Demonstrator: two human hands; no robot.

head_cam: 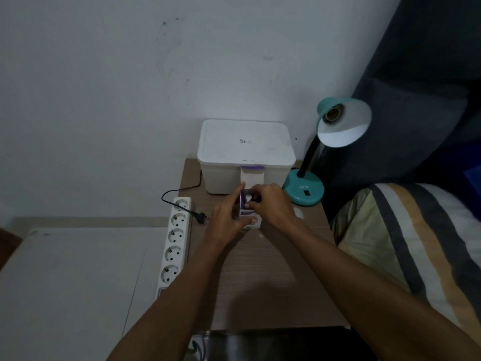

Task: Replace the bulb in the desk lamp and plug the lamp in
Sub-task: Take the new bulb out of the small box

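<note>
A teal desk lamp stands at the back right of the small wooden table. Its shade tilts toward me and the socket inside holds no bulb. My left hand grips a small white and purple bulb box with its top flap open. My right hand pinches the metal base of the bulb showing at the box mouth. The lamp's black plug lies loose on the table beside a white power strip.
A white lidded plastic bin sits at the back of the table against the wall. The black cord loops from behind the bin. A striped pillow and dark headboard are on the right. A white surface lies left.
</note>
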